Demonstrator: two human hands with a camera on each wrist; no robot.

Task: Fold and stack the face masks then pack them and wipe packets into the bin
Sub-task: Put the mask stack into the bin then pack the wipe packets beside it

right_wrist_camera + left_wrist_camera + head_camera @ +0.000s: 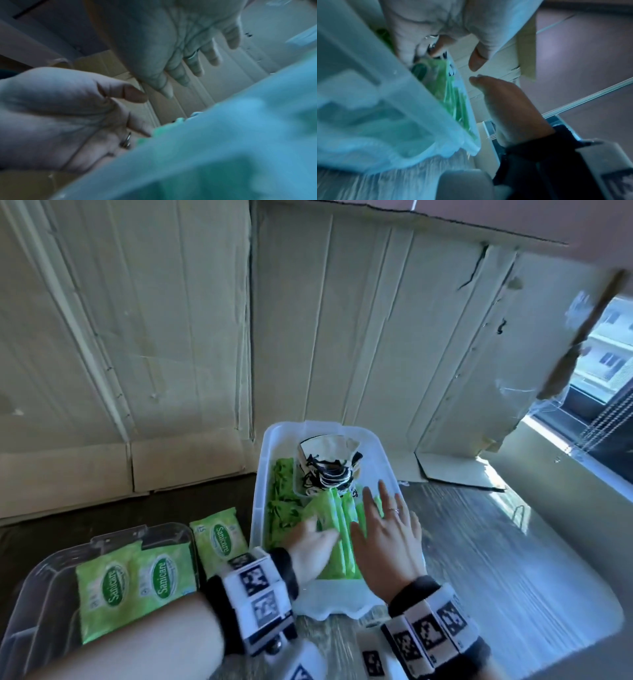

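A clear plastic bin (259, 474) stands mid-table. At its back lies a stack of folded black-and-white face masks (329, 467). Several green wipe packets (337, 529) stand on edge in its near part. My left hand (315, 537) reaches in from the left, its straight fingers touching the packets and its thumb spread. My right hand (383, 522) lies flat over the packets' right side with its fingers straight. In the right wrist view the right hand (185, 47) is spread open above the bin wall (223, 148), and the left hand (60, 115) shows an open palm.
At the left, a clear lid (44, 594) holds two Sanicare wipe packets (102, 587). A third packet (219, 535) lies on the table beside the bin. Green leafy material (281, 491) fills the bin's left side. Cardboard sheets (171, 337) wall off the back. A window (603, 354) is at the right.
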